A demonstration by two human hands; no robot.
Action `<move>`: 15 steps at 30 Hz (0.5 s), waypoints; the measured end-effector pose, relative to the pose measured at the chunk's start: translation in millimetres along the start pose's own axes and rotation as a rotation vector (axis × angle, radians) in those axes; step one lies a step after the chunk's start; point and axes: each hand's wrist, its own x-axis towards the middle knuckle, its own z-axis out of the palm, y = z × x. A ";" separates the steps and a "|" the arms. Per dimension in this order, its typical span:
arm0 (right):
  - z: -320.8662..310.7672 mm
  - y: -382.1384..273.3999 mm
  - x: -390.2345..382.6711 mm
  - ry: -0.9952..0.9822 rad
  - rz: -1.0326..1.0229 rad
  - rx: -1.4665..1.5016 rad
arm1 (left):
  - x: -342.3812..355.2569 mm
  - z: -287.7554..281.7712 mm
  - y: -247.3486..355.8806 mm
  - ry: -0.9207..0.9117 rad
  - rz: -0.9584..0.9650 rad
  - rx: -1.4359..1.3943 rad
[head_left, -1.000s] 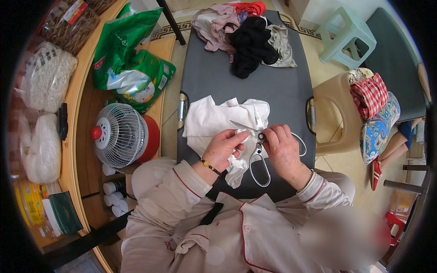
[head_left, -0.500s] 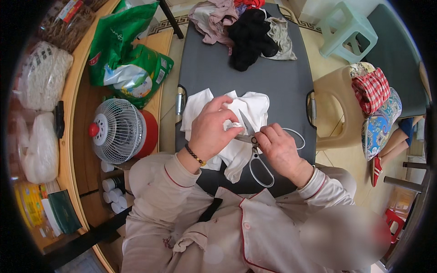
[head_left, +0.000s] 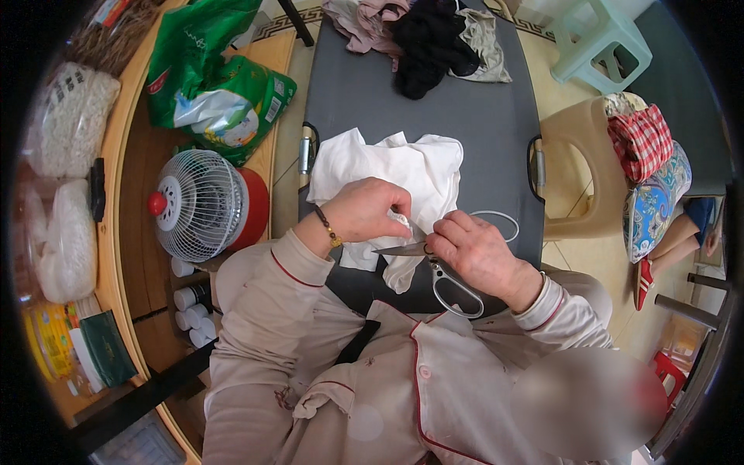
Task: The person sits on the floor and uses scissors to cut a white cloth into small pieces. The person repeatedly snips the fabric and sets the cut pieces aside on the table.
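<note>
A white garment lies spread on the dark grey padded surface before me, one narrow part hanging toward my lap. My left hand pinches a small gathered bit of it between thumb and fingers. Metal scissors are in my right hand, which grips them around the pivot and upper handles. Their blades are apart and point left, just beside the pinched cloth; whether they touch it I cannot tell. One handle loop hangs below my right hand and the other shows behind it.
Pink, black and pale clothes are heaped at the far end. At left, a green bag and a red-and-white fan stand by wooden shelving. A beige stool with folded cloths and a pale green stool stand right; another person's leg shows there.
My left hand has come down lower and flatter, still pinching cloth. The scissors have turned, so the blade that pointed up and away now lies lower. More of the garment shows beyond my hands.
</note>
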 end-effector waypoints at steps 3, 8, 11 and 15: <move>-1.7 0.6 -0.7 0.011 0.007 -0.006 | 3.1 -2.5 5.5 -0.021 -0.079 0.056; -2.2 0.3 -1.3 0.001 0.008 -0.008 | 4.0 1.8 3.3 -0.004 -0.068 0.031; -1.2 -0.4 -1.7 -0.011 0.012 -0.017 | 5.5 5.0 4.0 -0.032 -0.114 0.013; -0.3 -0.8 -2.8 -0.027 0.011 -0.029 | 6.9 12.4 -0.7 -0.006 -0.068 -0.138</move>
